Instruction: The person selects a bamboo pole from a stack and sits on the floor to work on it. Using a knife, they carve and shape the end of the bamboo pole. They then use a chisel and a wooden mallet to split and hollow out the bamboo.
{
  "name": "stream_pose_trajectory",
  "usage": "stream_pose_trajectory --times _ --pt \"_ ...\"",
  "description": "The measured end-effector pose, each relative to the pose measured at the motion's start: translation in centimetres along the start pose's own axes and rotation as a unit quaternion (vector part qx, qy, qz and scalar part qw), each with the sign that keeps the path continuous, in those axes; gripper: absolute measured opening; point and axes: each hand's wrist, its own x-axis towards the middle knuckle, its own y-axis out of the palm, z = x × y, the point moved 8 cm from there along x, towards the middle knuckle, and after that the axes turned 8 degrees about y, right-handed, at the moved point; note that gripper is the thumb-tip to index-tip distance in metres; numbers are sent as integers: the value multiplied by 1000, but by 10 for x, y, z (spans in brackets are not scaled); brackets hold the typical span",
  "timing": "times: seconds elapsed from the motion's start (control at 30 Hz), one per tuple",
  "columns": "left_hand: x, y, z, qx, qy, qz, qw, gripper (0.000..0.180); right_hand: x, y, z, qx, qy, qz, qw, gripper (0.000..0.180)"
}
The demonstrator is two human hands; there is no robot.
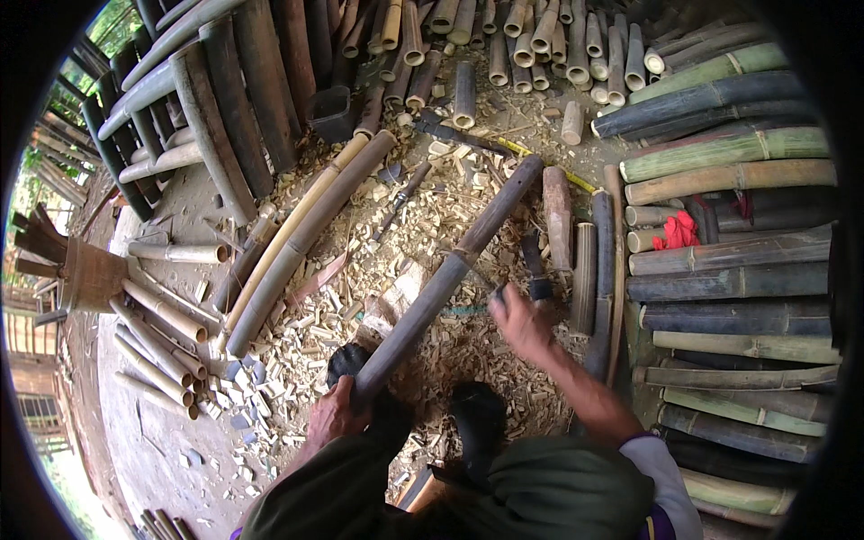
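Observation:
A long dark bamboo pole [423, 292] slants from lower left to upper right in front of me. My left hand [335, 418] is wrapped round its near end, beside my leg. To the right of the pole's middle, my right hand [522, 322] is closed on a dark-handled tool [498, 292]. Its thin blade points at a node of the pole; blur hides the blade's exact shape, and I cannot tell whether it touches. Under the pole lies a pale wooden block [405, 286], partly covered by it. My dark-shod feet stand on either side of the near end.
Wood chips [360, 256] cover the ground. Two long bamboo poles [306, 238] lie to the left; a wooden mallet-like billet [558, 216] and a dark-handled blade [538, 270] lie right. Bamboo stacks [738, 261] line the right side, cut tubes [540, 40] the back. A bamboo frame [211, 117] stands far left.

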Motion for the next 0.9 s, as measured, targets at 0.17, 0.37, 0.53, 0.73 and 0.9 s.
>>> stream_pose_trajectory --times 0.17,0.37,0.53,0.73,0.9 --pt "4 -11 1 -12 -19 -25 999 41 -19 9 51 -32 -124 67 990 35" --pt "4 -3 -5 -12 -8 -16 1000 46 15 -15 36 -1 -56 -14 998 33" --pt "-1 -11 -10 -33 10 -29 999 44 18 -28 30 -69 7 66 995 30" --pt "7 -8 -13 -12 -10 -25 1000 43 13 -26 31 -129 -70 -2 989 35" --pt "1 -8 -19 -34 -16 -24 999 45 55 -81 -49 -2 168 -42 985 33"
